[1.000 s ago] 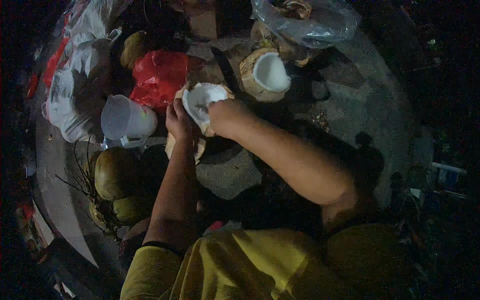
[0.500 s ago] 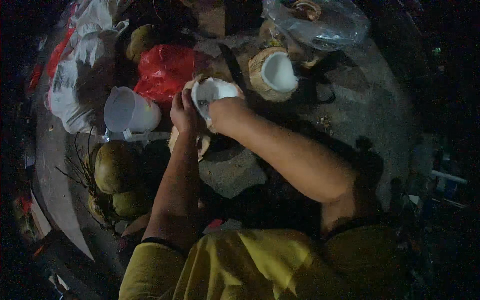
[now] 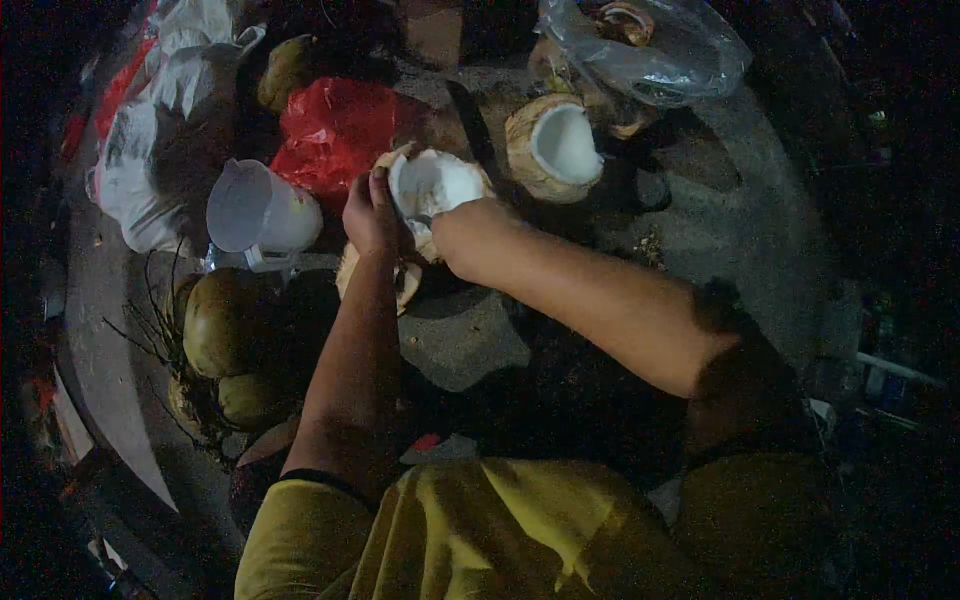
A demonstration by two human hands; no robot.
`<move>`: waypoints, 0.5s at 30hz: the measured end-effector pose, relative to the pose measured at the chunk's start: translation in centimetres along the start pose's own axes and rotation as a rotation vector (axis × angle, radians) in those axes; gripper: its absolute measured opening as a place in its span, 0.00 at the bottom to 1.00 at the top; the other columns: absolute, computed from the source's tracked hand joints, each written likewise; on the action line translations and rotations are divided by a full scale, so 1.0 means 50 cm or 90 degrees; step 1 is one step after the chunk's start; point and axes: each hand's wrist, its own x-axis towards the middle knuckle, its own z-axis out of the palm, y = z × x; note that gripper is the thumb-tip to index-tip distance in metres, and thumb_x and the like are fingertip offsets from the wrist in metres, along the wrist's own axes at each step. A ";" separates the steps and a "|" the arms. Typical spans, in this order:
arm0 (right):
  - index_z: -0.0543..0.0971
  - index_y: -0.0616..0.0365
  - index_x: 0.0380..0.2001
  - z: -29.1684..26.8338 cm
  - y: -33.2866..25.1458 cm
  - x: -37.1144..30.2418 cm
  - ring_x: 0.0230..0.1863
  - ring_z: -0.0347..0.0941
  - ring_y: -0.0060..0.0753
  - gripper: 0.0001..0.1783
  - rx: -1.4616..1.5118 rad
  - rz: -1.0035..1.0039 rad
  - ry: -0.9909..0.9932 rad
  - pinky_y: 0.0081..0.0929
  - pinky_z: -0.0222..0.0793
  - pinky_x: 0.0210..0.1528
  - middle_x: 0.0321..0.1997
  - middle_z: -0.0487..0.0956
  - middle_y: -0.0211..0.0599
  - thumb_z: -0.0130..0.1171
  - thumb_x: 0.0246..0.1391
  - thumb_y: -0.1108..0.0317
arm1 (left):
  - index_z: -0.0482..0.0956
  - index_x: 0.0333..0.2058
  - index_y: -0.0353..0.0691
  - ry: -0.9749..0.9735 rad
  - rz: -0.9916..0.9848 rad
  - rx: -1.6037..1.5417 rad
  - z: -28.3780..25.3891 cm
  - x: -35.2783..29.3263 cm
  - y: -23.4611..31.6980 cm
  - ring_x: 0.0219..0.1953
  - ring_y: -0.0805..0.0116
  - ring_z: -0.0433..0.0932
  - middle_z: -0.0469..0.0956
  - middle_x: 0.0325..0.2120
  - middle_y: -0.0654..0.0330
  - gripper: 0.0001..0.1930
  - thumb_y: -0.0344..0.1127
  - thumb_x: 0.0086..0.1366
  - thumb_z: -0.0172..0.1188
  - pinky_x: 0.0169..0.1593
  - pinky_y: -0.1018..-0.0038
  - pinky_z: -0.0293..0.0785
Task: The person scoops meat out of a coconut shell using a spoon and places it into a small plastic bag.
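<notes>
An opened coconut half, white inside with a rough tan husk, sits in front of me with its hollow facing up. My left hand is wrapped around its left side. My right hand is closed at the near right rim, fingers turned down toward the hollow. A small greyish bit shows by those fingers, but what they grip is mostly hidden. Just below lies a cut piece of husk, partly behind my left forearm. A second coconut half rests to the right, its white flesh facing right.
Left of my hands stand a translucent plastic jug and a red plastic bag. Green coconuts on a twiggy stalk lie nearer me. A white sack is far left, a clear plastic bag far right. A dark, long strip lies between.
My right hand has drawn back a little toward the near right rim, uncovering more of the white hollow. My left hand keeps its hold on the coconut half.
</notes>
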 end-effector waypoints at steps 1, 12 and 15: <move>0.74 0.61 0.24 0.002 0.004 -0.002 0.30 0.70 0.42 0.10 0.026 0.002 -0.039 0.33 0.65 0.32 0.26 0.73 0.44 0.45 0.36 0.72 | 0.70 0.34 0.37 -0.002 0.001 -0.027 0.007 -0.002 -0.006 0.32 0.58 0.71 0.72 0.28 0.50 0.19 0.47 0.53 0.45 0.36 0.71 0.64; 0.74 0.61 0.24 -0.009 0.016 -0.015 0.29 0.70 0.42 0.10 0.015 -0.020 -0.008 0.34 0.66 0.31 0.26 0.73 0.45 0.44 0.37 0.72 | 0.70 0.33 0.38 -0.002 0.015 0.086 -0.010 -0.009 0.051 0.33 0.56 0.70 0.71 0.28 0.49 0.17 0.46 0.53 0.45 0.36 0.71 0.63; 0.74 0.61 0.23 0.014 0.047 0.010 0.28 0.70 0.42 0.10 -0.008 0.007 -0.019 0.34 0.65 0.31 0.25 0.73 0.46 0.44 0.36 0.72 | 0.70 0.33 0.38 0.004 0.078 0.124 -0.006 -0.002 0.049 0.33 0.54 0.70 0.71 0.28 0.49 0.17 0.47 0.53 0.45 0.36 0.70 0.63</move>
